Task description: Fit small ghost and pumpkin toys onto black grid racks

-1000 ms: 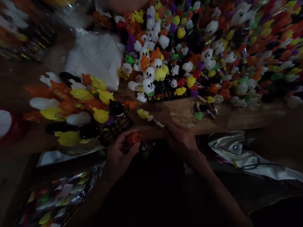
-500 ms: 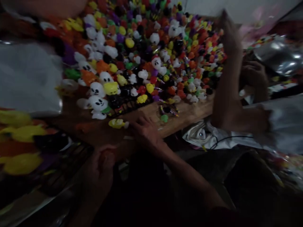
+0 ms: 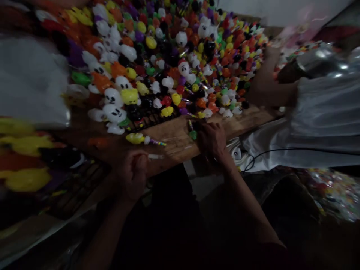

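While the light is dim & edges blur, we have our L hand [image 3: 134,172] near the front edge of the wooden surface [image 3: 177,146], its grip closed round an orange piece [image 3: 140,160], only a bit showing btwn the curled fingers. Just right of those fingers a short white strip [image 3: 155,156] lies flat. Beyond it, a yellow-topped stick [image 3: 136,138] lies on its side, head to the left, patterned end to the right, apart from both our hands.

Our R hand [image 3: 214,140] is back-up at the front of the surface, fingers by a green-topped piece [image 3: 192,135]; fingertips in shadow, so we can't tell if its grip is open or on smth.

Past our hands: a big mixed-colour heap of figures [image 3: 168,67], w/ white figures [image 3: 114,112] at its near L end & a black rack [image 3: 157,119] under part of it. Far L, we see yellow figures [image 3: 26,180] & a white bag [image 3: 33,82] behind. On the R, a co-worker's arm [image 3: 261,86] & white cloth [image 3: 270,138] w/ a dark cable across.
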Available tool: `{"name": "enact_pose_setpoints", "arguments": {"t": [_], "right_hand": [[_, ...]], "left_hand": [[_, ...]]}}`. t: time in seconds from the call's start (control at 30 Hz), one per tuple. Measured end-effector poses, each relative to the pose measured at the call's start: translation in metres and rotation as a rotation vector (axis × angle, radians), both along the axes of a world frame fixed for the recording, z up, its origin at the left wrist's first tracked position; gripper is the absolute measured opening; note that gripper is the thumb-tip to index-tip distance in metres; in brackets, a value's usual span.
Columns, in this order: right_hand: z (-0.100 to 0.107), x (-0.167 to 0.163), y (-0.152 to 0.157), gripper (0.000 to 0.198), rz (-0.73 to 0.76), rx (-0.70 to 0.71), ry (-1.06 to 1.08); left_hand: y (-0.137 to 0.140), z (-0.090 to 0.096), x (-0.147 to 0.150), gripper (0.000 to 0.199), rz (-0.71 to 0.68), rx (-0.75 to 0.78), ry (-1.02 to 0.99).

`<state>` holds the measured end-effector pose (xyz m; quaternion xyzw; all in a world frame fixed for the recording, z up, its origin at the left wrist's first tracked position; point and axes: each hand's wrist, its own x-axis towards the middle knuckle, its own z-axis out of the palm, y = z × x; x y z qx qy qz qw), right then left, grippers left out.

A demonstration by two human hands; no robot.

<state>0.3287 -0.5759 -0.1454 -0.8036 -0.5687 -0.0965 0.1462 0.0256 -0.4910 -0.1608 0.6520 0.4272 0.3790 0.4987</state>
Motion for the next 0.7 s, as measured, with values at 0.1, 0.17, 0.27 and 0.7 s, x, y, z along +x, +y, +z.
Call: {"name": "enact_pose_setpoints", "arguments": {"t": [0.1, 0.17, 0.27, 0.7], "right_hand": [[0.001, -0.002, 0.006, 0.028, 0.002, 0.061, -0.004], [0.01, -0.016, 0.006, 0.032, 0.013, 0.153, 0.056], [0.029, -0.055, 0.001, 0.029, 0.191, 0.193, 0.272], [0.022, -0.127, 0.019, 0.036, 0.598, -0.073, 0.189]], "left_hand": [[0.003, 0.012, 0.004, 0.037, 0.047, -0.043, -0.036], [0.006, 0.019, 0.006, 0.042, 0.05, -0.145, -0.06], [0.011, 0.026, 0.007, 0.045, 0.043, -0.275, -0.104], [0.015, 0.016, 0.003, 0.042, 0.085, -0.122, 0.119]]}}
